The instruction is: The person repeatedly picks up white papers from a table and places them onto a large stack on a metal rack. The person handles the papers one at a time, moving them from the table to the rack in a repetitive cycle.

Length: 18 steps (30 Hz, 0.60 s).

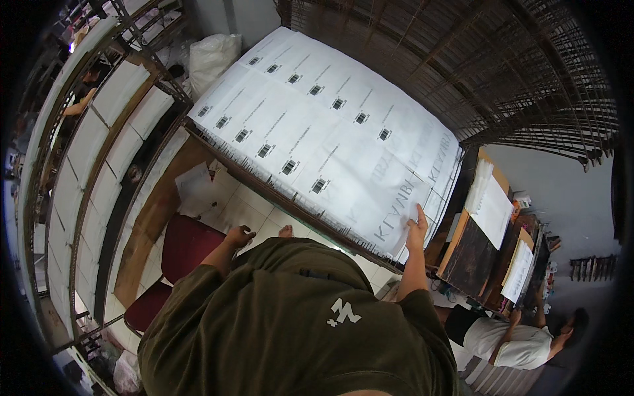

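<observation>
A wide stack of white printed sheets (297, 119) covers the table in front of me, with rows of small dark printed blocks and large grey lettering near its right end. My right hand (417, 229) reaches over the near right corner and touches the top sheet. Its index finger is stretched out and the thumb stands apart; the undersides of the fingers are hidden. My left hand (239, 236) hangs low beside my body, off the table's near edge. Its fingers are loosely bent and apart, holding nothing.
Dark wire racks (462, 59) rise behind the table. A red chair (188, 247) stands at my left, near shelving with pale stacks (86, 142). Right are wooden desks (462, 254) with papers; another person (508, 340) works there. A white sack (212, 59) sits at far left.
</observation>
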Each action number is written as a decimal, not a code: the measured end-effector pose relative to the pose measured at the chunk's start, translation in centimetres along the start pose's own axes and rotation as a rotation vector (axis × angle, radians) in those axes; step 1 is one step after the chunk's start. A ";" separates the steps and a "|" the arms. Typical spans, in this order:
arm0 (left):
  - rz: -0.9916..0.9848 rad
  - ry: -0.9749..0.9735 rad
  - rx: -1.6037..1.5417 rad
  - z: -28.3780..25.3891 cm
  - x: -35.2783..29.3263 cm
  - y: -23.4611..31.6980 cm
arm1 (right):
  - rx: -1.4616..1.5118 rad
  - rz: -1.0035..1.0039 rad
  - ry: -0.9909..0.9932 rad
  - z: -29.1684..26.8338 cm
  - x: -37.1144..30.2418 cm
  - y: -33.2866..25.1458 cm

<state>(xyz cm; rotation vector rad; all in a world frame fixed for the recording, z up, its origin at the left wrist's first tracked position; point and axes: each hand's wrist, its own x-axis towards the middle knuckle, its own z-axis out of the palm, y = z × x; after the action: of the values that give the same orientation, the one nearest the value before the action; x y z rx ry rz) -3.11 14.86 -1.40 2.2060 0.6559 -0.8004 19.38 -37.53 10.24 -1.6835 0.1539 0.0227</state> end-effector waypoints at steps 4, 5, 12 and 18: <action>0.025 -0.023 -0.072 1.6 -0.5 0.6 | -0.024 0.008 -0.002 0.0 0.2 -0.3; 0.029 -0.016 -0.083 2.0 -0.4 0.6 | -0.013 0.013 -0.008 0.1 0.3 -0.3; 0.044 -0.003 -0.059 2.8 -0.6 0.6 | -0.007 0.058 -0.020 0.9 0.3 -0.7; 0.020 0.019 -0.027 2.7 -0.1 -0.7 | -0.020 0.049 -0.022 0.7 0.5 0.2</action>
<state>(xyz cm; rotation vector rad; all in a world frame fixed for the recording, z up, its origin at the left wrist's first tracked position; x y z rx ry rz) -4.59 13.25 -3.13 2.1947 0.6486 -0.7572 19.94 -36.94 9.94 -1.6983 0.1784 0.0794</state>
